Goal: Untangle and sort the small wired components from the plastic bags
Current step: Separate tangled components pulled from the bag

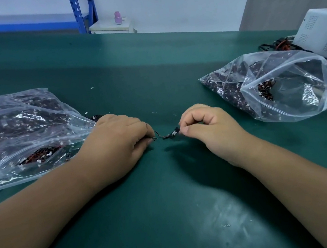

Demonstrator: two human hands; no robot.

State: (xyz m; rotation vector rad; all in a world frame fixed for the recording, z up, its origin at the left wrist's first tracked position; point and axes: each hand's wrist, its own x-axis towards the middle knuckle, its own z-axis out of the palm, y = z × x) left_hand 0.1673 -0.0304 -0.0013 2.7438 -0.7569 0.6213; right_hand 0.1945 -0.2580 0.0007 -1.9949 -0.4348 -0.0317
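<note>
I am pinching one wired part (pixel 167 135) between my left hand (pixel 118 139) and right hand (pixel 205 127), over the mat (pixel 171 207) between both bags. Left bag (pixel 21 132) and right bag (pixel 275 83) are holding many more; which is sorted, I cannot tell.

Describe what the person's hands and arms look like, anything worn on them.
Bare throughout. The left hand and right hand show no gloves, rings or watch; the left forearm and right forearm show no sleeve up to the picture's edge.
</note>
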